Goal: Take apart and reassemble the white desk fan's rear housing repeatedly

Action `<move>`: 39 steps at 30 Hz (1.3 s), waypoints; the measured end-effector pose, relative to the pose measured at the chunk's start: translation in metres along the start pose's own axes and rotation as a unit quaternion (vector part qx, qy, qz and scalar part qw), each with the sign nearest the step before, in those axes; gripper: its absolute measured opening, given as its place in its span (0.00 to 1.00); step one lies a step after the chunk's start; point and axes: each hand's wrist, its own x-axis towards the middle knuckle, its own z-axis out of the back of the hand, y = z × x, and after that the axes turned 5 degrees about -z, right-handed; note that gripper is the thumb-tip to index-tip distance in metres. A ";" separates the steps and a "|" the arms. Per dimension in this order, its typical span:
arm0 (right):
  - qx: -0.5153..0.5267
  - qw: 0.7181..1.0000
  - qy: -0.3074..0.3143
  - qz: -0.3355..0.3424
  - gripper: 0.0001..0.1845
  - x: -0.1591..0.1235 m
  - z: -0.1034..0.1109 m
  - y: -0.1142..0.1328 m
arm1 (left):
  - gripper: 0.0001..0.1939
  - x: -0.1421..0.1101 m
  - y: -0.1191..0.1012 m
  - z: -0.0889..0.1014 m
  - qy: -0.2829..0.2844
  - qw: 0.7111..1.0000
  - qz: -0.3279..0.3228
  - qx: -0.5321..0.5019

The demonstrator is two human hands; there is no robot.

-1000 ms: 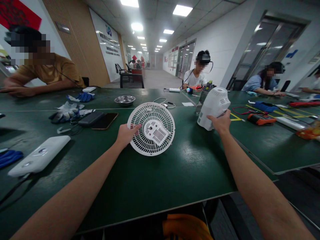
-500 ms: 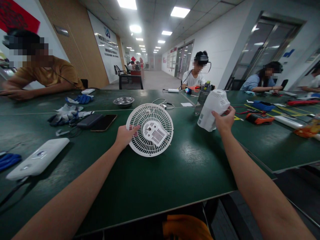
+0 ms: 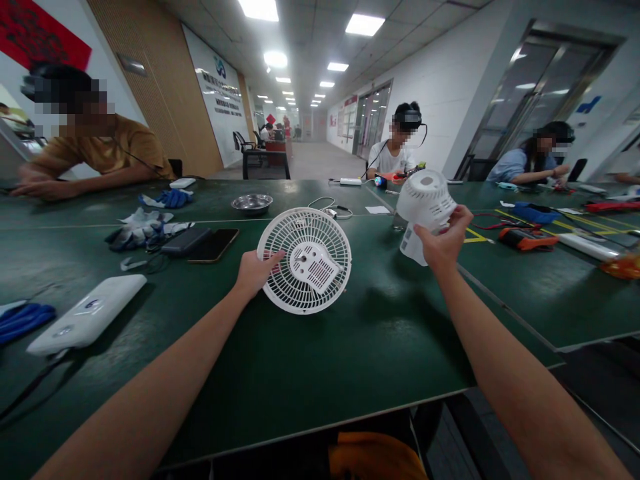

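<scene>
The left hand [image 3: 251,272] pinched a fan grille [image 3: 314,267] right of its fingers; the right hand [image 3: 445,243] gripped a tilted, near-upright plastic housing [image 3: 424,199] left of its own.

White wall panel [image 3: 206,130]: blue logo [image 3: 221,67], dark lettering [image 3: 220,92] too blurred to read.

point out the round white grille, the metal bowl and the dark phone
round white grille [image 3: 316,267], head view, on its hub
metal bowl [image 3: 252,204], head view, inside
dark phone [image 3: 215,246], head view, on its screen

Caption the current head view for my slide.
Left hand gripping a round white fan grille, right hand holding a white plastic housing over a green table.
</scene>
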 end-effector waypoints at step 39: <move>0.411 0.562 0.563 -0.445 0.17 -0.131 -0.054 0.126 | 0.13 0.001 0.008 0.002 -0.013 0.996 -0.087 -0.009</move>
